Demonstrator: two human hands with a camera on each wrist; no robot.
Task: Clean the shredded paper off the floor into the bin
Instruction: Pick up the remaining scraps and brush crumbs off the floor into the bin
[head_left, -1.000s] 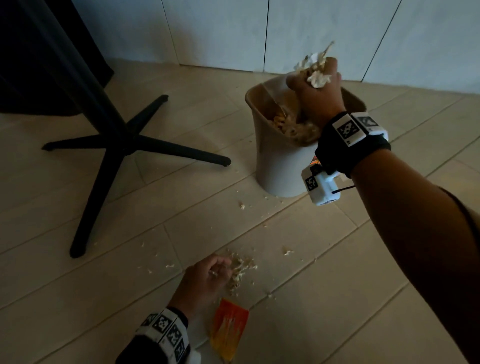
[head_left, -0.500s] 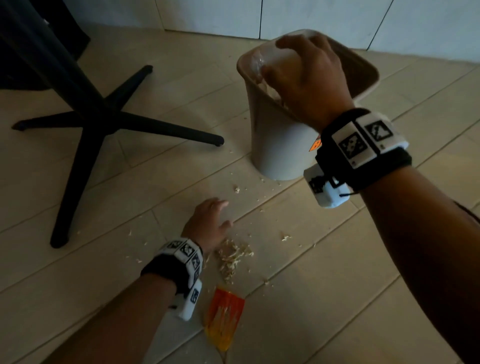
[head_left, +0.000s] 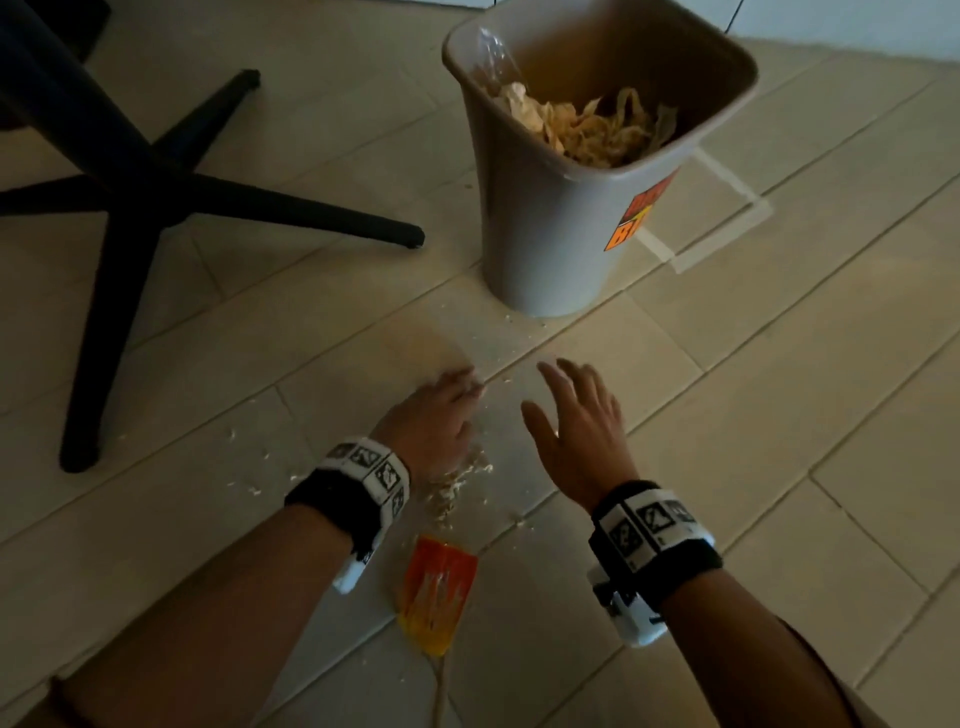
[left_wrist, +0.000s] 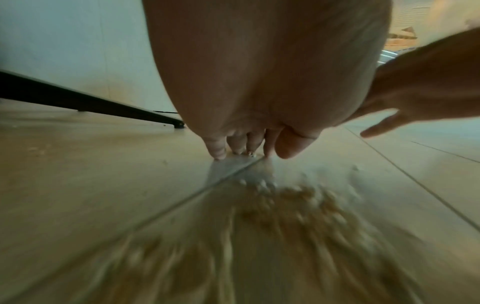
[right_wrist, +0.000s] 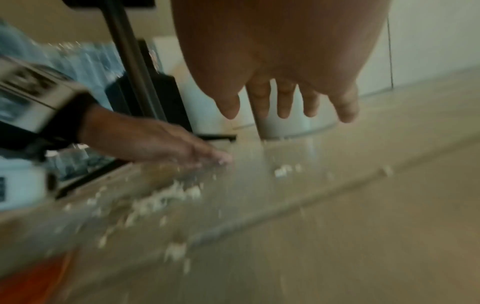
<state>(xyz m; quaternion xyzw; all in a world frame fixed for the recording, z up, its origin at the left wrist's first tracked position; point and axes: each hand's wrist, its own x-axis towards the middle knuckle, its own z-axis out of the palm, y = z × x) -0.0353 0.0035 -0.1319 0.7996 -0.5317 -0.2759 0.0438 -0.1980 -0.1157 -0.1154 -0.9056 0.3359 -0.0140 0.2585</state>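
- The pale plank floor (head_left: 779, 415) is what we work on: hard and smooth, so light scraps should slide across it when swept, and its grooves between planks may catch the finest bits.
- The black metal star-shaped chair base (head_left: 156, 208) stands well to the left of our left fingers; one leg ends near the bin, but it does not block the sweep.
- The grey plastic waste bin with an orange sticker (head_left: 545, 249) stands upright beyond both sets of fingertips, already part full of crumpled paper.
- Our left hand (head_left: 431, 415) lies low, fingers straight and together, tips touching the floor, holding nothing.
- Our right hand (head_left: 576, 431) hovers just beside it, fingers spread and relaxed, empty.
- The orange and yellow plastic wrapper (head_left: 436, 592) lies flat behind our left wrist, away from the fingers' path.
- The small cream shreds of paper (head_left: 457, 483) lie in a loose heap under and behind our left palm, with stray flecks to its left and some near the bin's foot. We judge them very light, soft and easily scattered; best taken by raking them into a pile between both palms, then scooping from below.
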